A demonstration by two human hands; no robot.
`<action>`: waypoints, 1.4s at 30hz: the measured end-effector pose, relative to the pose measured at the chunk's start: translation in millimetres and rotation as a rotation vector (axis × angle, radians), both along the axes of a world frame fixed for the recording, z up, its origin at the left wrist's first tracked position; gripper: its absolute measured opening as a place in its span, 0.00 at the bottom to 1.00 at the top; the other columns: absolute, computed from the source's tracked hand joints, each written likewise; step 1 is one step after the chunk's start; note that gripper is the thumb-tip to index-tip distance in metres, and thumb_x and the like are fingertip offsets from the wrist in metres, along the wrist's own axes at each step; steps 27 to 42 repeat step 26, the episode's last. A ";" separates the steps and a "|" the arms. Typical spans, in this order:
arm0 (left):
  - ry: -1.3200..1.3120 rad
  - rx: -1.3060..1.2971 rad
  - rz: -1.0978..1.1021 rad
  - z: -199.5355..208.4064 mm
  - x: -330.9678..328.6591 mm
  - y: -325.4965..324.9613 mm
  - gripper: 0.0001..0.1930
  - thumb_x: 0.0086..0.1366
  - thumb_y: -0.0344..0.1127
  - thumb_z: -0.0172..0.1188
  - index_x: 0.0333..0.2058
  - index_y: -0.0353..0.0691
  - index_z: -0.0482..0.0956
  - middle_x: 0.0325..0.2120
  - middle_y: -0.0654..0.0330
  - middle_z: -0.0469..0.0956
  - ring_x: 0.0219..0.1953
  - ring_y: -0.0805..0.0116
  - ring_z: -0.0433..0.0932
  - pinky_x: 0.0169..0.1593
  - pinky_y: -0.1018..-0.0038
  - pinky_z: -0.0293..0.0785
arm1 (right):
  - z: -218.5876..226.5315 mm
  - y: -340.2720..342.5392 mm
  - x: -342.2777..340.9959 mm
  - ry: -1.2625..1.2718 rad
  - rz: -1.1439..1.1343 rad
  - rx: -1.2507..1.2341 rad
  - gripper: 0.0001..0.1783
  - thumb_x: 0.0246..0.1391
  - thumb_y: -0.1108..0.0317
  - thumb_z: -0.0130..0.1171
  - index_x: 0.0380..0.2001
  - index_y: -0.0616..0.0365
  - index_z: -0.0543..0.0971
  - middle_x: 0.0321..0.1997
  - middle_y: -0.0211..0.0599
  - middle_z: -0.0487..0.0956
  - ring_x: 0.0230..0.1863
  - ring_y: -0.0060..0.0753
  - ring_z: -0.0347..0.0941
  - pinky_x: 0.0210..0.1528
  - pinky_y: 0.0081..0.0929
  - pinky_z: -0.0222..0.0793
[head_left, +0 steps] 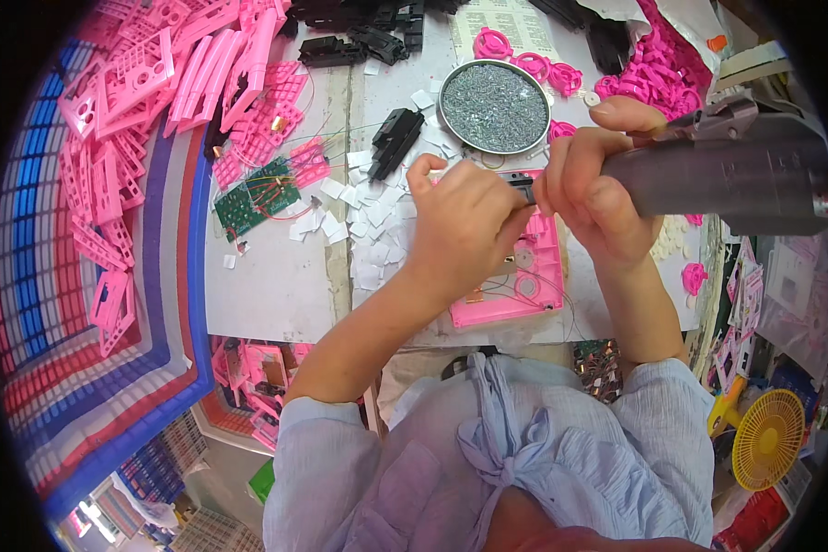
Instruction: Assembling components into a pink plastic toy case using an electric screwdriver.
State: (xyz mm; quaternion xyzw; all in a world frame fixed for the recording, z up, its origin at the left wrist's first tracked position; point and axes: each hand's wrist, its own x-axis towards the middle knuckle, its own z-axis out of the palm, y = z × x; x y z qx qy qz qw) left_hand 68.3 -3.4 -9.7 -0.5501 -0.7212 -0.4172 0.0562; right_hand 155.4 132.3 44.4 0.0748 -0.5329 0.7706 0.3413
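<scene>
A pink plastic casing [508, 316] lies on the table in front of me, its inside facing up, with thin wires in it. A black plastic piece [521, 184] sits at its far end. My right hand [603, 184] is wrapped round the front of a dark power screwdriver [727, 175], which lies nearly level and points left over the casing. My left hand [469, 225] is closed beside the tool's front end, above the casing; its fingertips touch something near the black piece that the hand itself hides. The screwdriver's tip is not clearly visible.
Small silver screws [494, 106] fill a round tin [497, 151] beyond the casing. White squares [368, 216], a black block [396, 144] and a wired green circuit board [258, 198] lie left. Pink casings [124, 92] heap at far left, pink rings [653, 83] at far right. A yellow fan [769, 440] stands lower right.
</scene>
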 end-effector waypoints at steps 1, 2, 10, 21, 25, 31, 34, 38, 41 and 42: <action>0.023 -0.004 0.041 8.3 1.4 4.2 0.11 0.51 0.39 0.72 0.33 0.47 0.81 0.33 0.70 0.79 0.39 0.68 0.75 0.53 0.54 0.55 | -3.8 3.7 0.1 -0.022 -0.036 0.019 0.27 0.54 0.74 0.65 0.54 0.71 0.68 0.20 0.32 0.74 0.20 0.22 0.71 0.23 0.20 0.66; 0.046 -0.008 0.082 12.4 2.2 7.0 0.13 0.52 0.40 0.73 0.34 0.47 0.81 0.35 0.70 0.79 0.41 0.67 0.74 0.55 0.52 0.54 | -9.5 11.1 -1.5 -0.044 -0.071 0.037 0.25 0.54 0.75 0.64 0.53 0.71 0.69 0.20 0.32 0.74 0.20 0.21 0.71 0.23 0.20 0.66; 0.131 -0.263 0.061 -13.2 -1.9 3.4 0.15 0.52 0.42 0.71 0.38 0.47 0.82 0.41 0.71 0.79 0.48 0.66 0.73 0.60 0.46 0.50 | -52.3 22.0 -18.1 -0.157 -0.166 0.034 0.12 0.54 0.80 0.64 0.42 0.65 0.77 0.28 0.29 0.77 0.23 0.16 0.72 0.24 0.17 0.66; 0.000 -0.271 -0.130 -15.7 -8.7 14.8 0.18 0.53 0.39 0.70 0.43 0.43 0.81 0.39 0.59 0.78 0.48 0.58 0.75 0.58 0.51 0.61 | -44.5 17.1 -12.1 -0.413 -0.180 0.160 0.13 0.55 0.79 0.62 0.42 0.63 0.72 0.28 0.33 0.76 0.26 0.21 0.73 0.27 0.21 0.69; -0.132 -0.188 -0.207 -13.2 -26.0 4.7 0.21 0.54 0.37 0.70 0.48 0.43 0.79 0.45 0.54 0.79 0.51 0.56 0.76 0.60 0.50 0.62 | -23.3 39.7 -18.5 -0.375 -0.035 0.219 0.15 0.54 0.73 0.69 0.44 0.59 0.78 0.30 0.26 0.78 0.32 0.16 0.76 0.36 0.20 0.73; -0.196 -0.155 -0.203 -6.3 -23.5 -0.1 0.23 0.54 0.37 0.70 0.50 0.44 0.79 0.47 0.53 0.79 0.53 0.57 0.76 0.62 0.48 0.60 | -20.5 43.2 -11.8 -0.346 -0.062 0.180 0.23 0.56 0.68 0.69 0.53 0.58 0.74 0.41 0.29 0.80 0.39 0.20 0.78 0.45 0.19 0.74; -0.196 -0.155 -0.203 -6.3 -23.5 -0.1 0.23 0.54 0.37 0.70 0.50 0.44 0.79 0.47 0.53 0.79 0.53 0.57 0.76 0.62 0.48 0.60 | -20.5 43.2 -11.8 -0.346 -0.062 0.180 0.23 0.56 0.68 0.69 0.53 0.58 0.74 0.41 0.29 0.80 0.39 0.20 0.78 0.45 0.19 0.74; -0.196 -0.155 -0.203 -6.3 -23.5 -0.1 0.23 0.54 0.37 0.70 0.50 0.44 0.79 0.47 0.53 0.79 0.53 0.57 0.76 0.62 0.48 0.60 | -20.5 43.2 -11.8 -0.346 -0.062 0.180 0.23 0.56 0.68 0.69 0.53 0.58 0.74 0.41 0.29 0.80 0.39 0.20 0.78 0.45 0.19 0.74; -0.196 -0.155 -0.203 -6.3 -23.5 -0.1 0.23 0.54 0.37 0.70 0.50 0.44 0.79 0.47 0.53 0.79 0.53 0.57 0.76 0.62 0.48 0.60 | -20.5 43.2 -11.8 -0.346 -0.062 0.180 0.23 0.56 0.68 0.69 0.53 0.58 0.74 0.41 0.29 0.80 0.39 0.20 0.78 0.45 0.19 0.74; -0.196 -0.155 -0.203 -6.3 -23.5 -0.1 0.23 0.54 0.37 0.70 0.50 0.44 0.79 0.47 0.53 0.79 0.53 0.57 0.76 0.62 0.48 0.60 | -20.5 43.2 -11.8 -0.346 -0.062 0.180 0.23 0.56 0.68 0.69 0.53 0.58 0.74 0.41 0.29 0.80 0.39 0.20 0.78 0.45 0.19 0.74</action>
